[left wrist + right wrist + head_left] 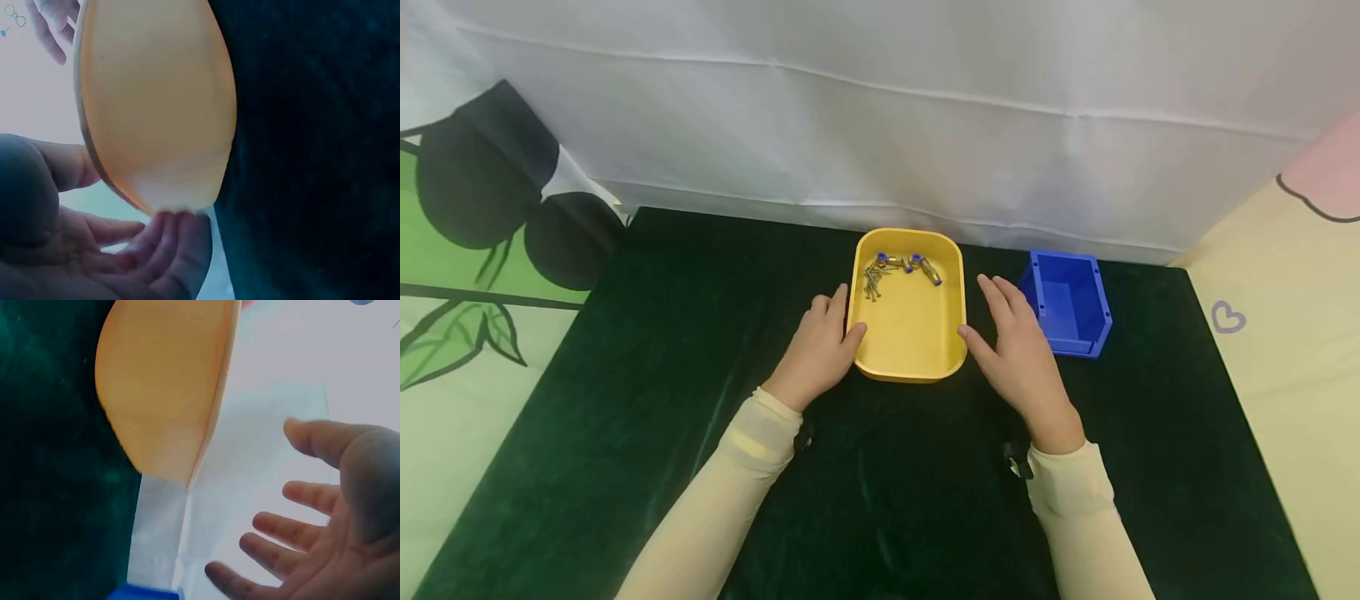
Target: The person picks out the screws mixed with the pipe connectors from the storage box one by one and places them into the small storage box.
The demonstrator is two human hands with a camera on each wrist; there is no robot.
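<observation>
At the left side of the green-covered worktop [647,433], no object is noted until the left hand [818,346] is reached, set against the left wall of the yellow tray [904,333]. The tray's rim is pinched lightly: the thumb is hooked over it, and the fingers [187,250] are laid along the outside, bent a little, with the tips blurred in the left wrist view. The tray is placed upright near the far edge of the worktop, between both hands. Inside it, toward the far left corner, slim metal fasteners [874,282] are heaped (screws or nails, too small to tell), and just right of them blue-ended brass-coloured fittings [928,271] are scattered. By the opposite wall the right hand [1022,358] is held with its fingers [287,528] spread wide; nothing is grasped, and a gap to the tray is shown in the right wrist view. Farther right, just beside that hand, a blue bin [1067,308] is stood. The step in hand is judged to be the handling of the tray by its side walls. For a good result, both walls should be pressed equally at matching points, the tray kept level so that the loose pieces are not rolled, and the back of the right hand kept off the bin.
</observation>
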